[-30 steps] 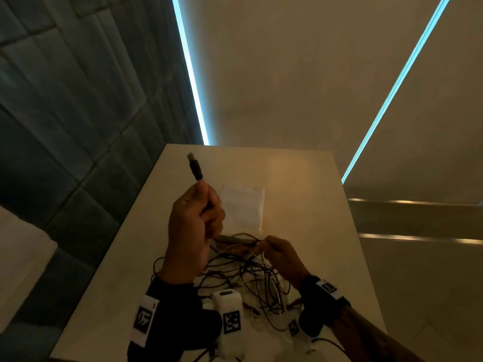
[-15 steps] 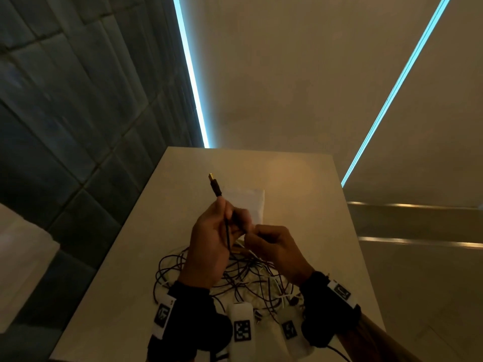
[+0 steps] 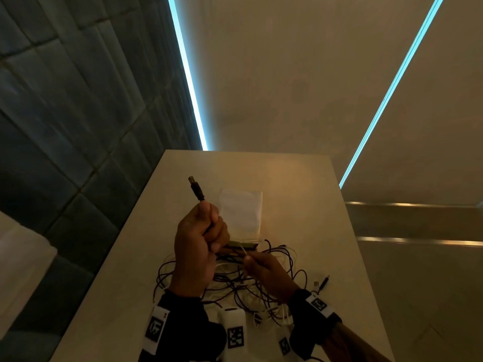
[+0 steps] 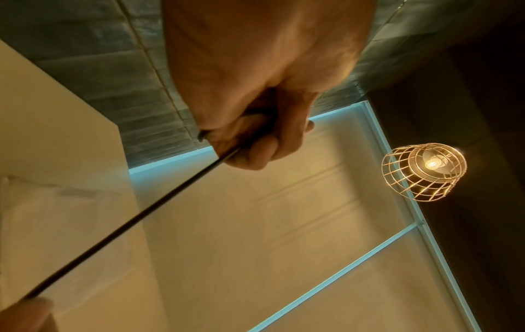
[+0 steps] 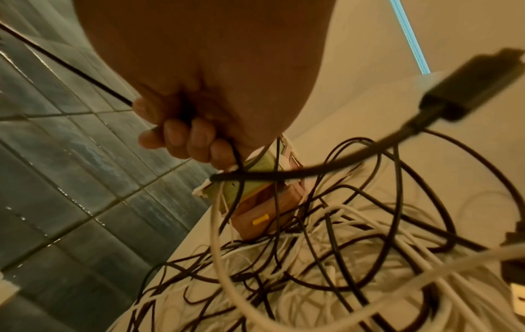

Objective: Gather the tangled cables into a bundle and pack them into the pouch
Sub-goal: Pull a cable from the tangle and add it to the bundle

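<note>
Above the bench (image 3: 287,178), both hands gripped one black cable (image 4: 125,226), left hand (image 3: 198,246) near its plug, right hand (image 3: 266,273) lower; pulling could have tightened the tangle (image 3: 251,283) or dragged the pouch (image 3: 241,212) beside it.

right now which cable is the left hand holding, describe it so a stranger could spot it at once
On the pale table, find the tangled heap of cables at the near end, with the white pouch just beyond it. The left hand is raised above that heap and grips one black cable. It alone sticks up clear of the tangle, its plug pointing away.
</note>
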